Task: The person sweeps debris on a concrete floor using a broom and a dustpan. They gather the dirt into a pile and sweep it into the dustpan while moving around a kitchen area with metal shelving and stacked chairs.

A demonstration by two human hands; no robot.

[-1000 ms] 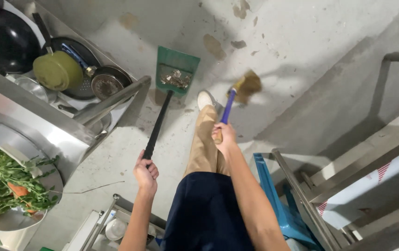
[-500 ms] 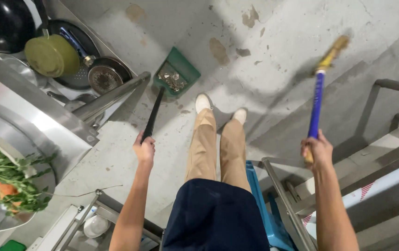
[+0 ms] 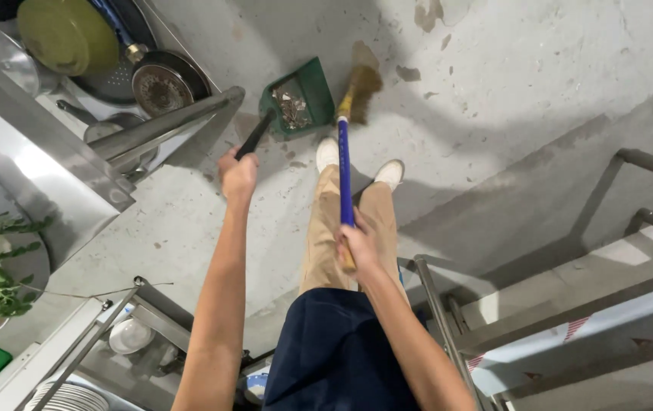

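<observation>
Clenched left hand (image 3: 237,173) grasps green dustpan (image 3: 296,97), right hand (image 3: 357,245) grasps broom (image 3: 345,144); tilting could spill debris (image 3: 292,109).

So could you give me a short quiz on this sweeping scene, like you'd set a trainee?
1. True or false: the green dustpan already holds debris.
2. Which hand grips the broom with the blue handle?
A. left hand
B. right hand
C. both hands
3. Fill in: the broom's bristle head rests on the floor just to the ____ of the dustpan, as the head camera shows it.

Key:
1. True: scraps lie inside the pan.
2. B: the right hand holds the broom, the left holds the dustpan's long black handle.
3. Right.
</observation>
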